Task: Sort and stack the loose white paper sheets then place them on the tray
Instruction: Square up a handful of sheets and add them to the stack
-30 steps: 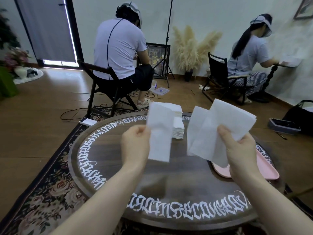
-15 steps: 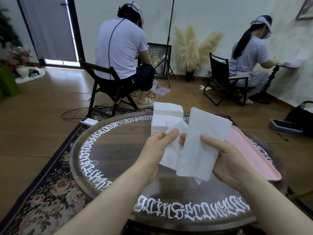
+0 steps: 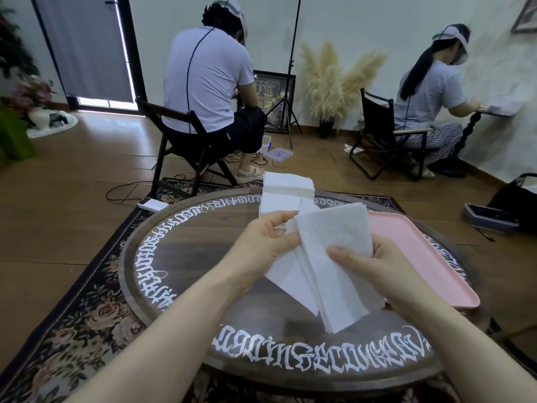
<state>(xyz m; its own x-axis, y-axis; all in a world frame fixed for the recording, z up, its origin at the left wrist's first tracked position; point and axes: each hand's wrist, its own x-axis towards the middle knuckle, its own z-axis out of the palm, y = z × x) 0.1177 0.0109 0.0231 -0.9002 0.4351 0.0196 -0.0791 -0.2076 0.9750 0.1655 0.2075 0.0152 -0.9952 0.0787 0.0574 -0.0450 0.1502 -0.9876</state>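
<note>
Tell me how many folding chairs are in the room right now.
2. One dark wooden chair is beyond the table's far left edge, with a person seated on it. One black chair is at the far right near the wall, also occupied. Others could be out of view.

The white paper sheets (image 3: 328,257) look soft, thin and matt, the round table (image 3: 186,257) is dark smooth wood with painted white letters, and the pink tray (image 3: 412,251) is smooth plastic.
</note>
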